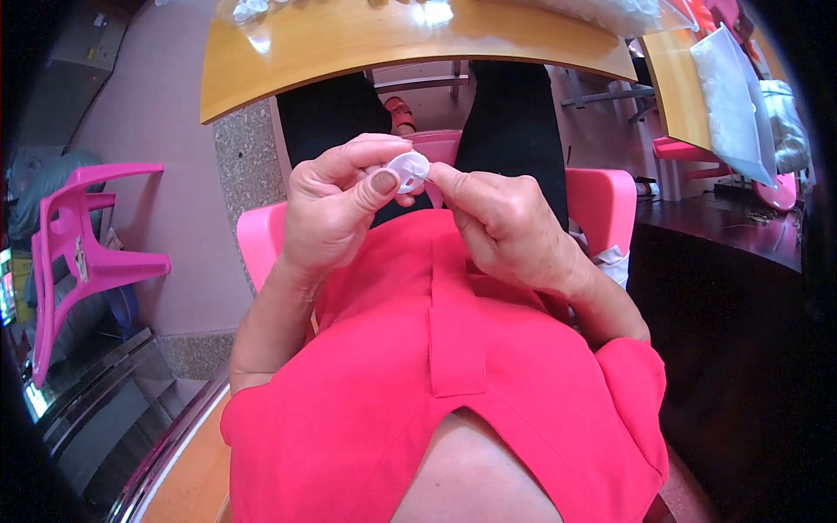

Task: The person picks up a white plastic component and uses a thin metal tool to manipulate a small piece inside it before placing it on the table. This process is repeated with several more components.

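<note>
Both hands up in front of the chest, over the lap, w/ a small round white plastic disc [408, 168] pinched between them. Left hand [336, 205] closed on the disc: thumb pressed on its near-left edge, fingers curled over the top. Right hand [497, 222] closed too, fingertips meeting the disc's right edge; what it holds besides that, can't tell. Disc sits approx. centre of the scene, well short of the curved yellow wooden tabletop [349, 44] at the far side, which carries some white pieces, too blurred to tell. Person wears a bright pink short-sleeved top [453, 383] and black trousers [514, 113], sits on a pink plastic chair [602, 196]. Another pink plastic chair [83, 253] stands far left on the floor. Clear plastic bag of white parts [732, 100] lies far right, on a second yellow tabletop edge.
</note>
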The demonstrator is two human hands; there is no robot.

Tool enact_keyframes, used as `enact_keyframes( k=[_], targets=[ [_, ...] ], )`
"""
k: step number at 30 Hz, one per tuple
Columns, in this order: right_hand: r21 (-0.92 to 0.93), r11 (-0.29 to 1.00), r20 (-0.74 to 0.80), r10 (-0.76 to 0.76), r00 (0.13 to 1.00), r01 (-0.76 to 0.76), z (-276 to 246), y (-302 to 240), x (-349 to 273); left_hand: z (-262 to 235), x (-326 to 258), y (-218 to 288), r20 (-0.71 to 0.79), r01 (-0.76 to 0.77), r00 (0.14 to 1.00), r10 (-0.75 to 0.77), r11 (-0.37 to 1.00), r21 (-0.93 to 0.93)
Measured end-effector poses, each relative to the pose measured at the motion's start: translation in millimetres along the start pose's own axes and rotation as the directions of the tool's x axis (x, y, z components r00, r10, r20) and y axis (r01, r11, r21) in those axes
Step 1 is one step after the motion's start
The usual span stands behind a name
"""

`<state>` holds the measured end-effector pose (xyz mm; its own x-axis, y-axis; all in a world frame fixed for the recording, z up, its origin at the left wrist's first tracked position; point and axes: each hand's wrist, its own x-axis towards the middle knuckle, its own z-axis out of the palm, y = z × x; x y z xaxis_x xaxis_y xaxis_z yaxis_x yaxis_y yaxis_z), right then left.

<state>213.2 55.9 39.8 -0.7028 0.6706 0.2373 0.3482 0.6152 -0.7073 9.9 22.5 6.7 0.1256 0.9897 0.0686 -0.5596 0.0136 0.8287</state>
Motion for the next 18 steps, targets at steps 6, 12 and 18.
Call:
enact_keyframes(
  k=[6, 12, 18],
  targets=[
    [0.252, 0.967, -0.045, 0.057, 0.997, -0.044, 3.3, 0.7, 1.9, 1.0, -1.6, -2.3, -0.005, -0.008, 1.0, 0.008, 1.0, -0.027],
    [0.52, 0.777, 0.123, 0.344, 0.931, -0.356, 0.4, -0.6, 3.4, -2.1, -0.7, -6.1, -0.028, 0.072, 0.997, -0.073, 0.996, -0.048],
    [0.11, 0.978, -0.034, 0.183, 0.983, -0.178, 1.1, 1.8, 0.3, 2.7, 0.0, -5.9, -0.099, 0.121, 0.987, -0.128, 0.99, -0.079]
  ],
)
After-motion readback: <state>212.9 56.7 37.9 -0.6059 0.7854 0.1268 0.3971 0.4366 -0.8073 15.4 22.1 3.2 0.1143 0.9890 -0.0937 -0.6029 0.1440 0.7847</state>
